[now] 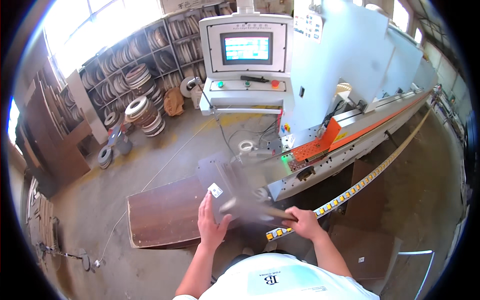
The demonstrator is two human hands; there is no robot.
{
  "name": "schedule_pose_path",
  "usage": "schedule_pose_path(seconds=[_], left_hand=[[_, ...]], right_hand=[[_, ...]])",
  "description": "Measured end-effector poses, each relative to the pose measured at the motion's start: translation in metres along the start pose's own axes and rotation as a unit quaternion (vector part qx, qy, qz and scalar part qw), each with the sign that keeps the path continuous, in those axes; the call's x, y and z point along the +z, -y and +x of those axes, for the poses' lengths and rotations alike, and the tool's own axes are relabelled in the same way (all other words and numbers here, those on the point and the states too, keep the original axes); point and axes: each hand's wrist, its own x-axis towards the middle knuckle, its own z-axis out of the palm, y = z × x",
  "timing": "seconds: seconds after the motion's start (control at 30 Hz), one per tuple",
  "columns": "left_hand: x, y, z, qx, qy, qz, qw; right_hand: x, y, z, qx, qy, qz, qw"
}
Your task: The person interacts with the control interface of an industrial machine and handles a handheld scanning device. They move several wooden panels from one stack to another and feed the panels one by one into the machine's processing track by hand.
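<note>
Head view: the right hand was curled around the right end of a board, seemingly thin though blurred, which extended leftward; the left hand, thumb apart, stood open beside a label.

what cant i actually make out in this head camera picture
Object in the right hand: head view, motion blur smears its shape, and the fingers cover the gripped part.
White label near the left hand: head view, its print is too small to read.
Screen: head view, its details are too small and bright.
White shirt: head view, cut off by the lower edge.
</note>
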Motion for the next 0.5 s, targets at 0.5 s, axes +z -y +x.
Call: schedule_pose_path(seconds=[0.5], left_hand=[[0.051,-0.031,-0.039,0.149,0.145,-0.175,0.962]], right_hand=[[0.017,-0.005,-0.113,-0.004,-0.124,-0.071,0.99]])
